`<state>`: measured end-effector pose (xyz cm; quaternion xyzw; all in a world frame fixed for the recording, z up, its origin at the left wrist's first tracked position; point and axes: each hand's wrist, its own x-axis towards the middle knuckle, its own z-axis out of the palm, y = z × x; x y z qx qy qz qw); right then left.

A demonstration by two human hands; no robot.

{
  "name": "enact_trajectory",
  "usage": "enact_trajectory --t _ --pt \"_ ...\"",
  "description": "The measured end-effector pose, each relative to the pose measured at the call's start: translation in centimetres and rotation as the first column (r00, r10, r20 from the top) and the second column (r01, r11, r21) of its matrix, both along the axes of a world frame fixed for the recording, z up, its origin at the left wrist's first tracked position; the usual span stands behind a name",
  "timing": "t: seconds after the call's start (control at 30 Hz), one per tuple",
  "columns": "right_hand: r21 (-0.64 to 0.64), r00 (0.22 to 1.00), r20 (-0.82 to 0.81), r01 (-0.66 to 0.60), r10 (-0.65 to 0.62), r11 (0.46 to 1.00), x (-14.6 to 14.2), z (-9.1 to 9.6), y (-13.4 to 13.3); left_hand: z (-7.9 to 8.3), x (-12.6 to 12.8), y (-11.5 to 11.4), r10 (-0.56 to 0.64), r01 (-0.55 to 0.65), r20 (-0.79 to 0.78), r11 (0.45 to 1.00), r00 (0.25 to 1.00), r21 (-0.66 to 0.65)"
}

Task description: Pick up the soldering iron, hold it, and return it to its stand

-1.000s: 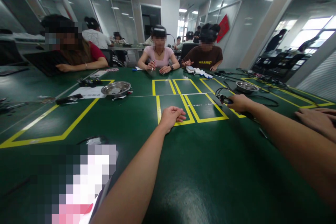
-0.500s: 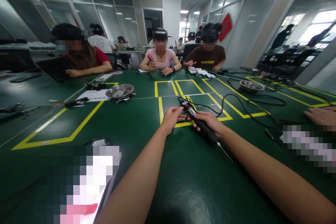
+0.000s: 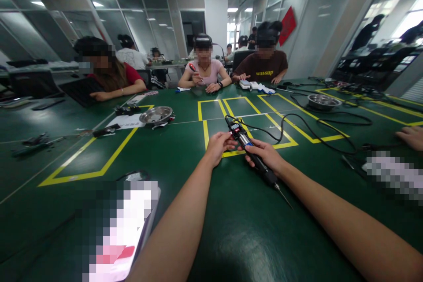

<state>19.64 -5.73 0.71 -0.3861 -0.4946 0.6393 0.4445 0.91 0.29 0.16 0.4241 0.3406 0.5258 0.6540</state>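
Note:
My right hand (image 3: 264,155) is wrapped around the black body of a corded electric screwdriver (image 3: 259,163). Its long thin bit points back toward me and to the right, above the green table. At the far, cord end of the tool is my left hand (image 3: 220,146), fingers bent and thumb and forefinger pinching near the small red part. A black cord (image 3: 280,130) runs from that end across the table to the right. The fingers' undersides are partly hidden.
Yellow tape (image 3: 99,174) marks boxes on the green table (image 3: 158,242). A metal bowl (image 3: 157,115) stands left, another metal bowl (image 3: 324,101) right. A bright-screened device (image 3: 127,224) lies near my left forearm. Several people sit across; another person's hand (image 3: 411,136) is at right.
The view has shifted a little, so the table and people sit slightly further right. Both hands keep nearly the same hold on the screwdriver.

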Motion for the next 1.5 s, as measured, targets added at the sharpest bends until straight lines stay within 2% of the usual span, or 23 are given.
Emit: enact_trajectory --t 0.3,0.9,1.5 --pt "-0.015 0.999 -0.050 0.014 -0.015 1.000 0.08 0.28 -0.11 -0.26 -0.28 0.37 0.001 -0.002 0.059 1.000 0.998 0.014" --pt "-0.012 0.997 -0.080 0.009 -0.010 1.000 0.30 0.24 0.03 -0.42 -0.30 0.47 0.016 -0.016 0.011 1.000 1.000 -0.004" --pt "-0.011 0.997 -0.078 -0.009 0.008 1.000 0.31 0.61 -0.41 0.01 -0.48 0.12 -0.045 0.046 0.035 0.999 0.998 -0.018"
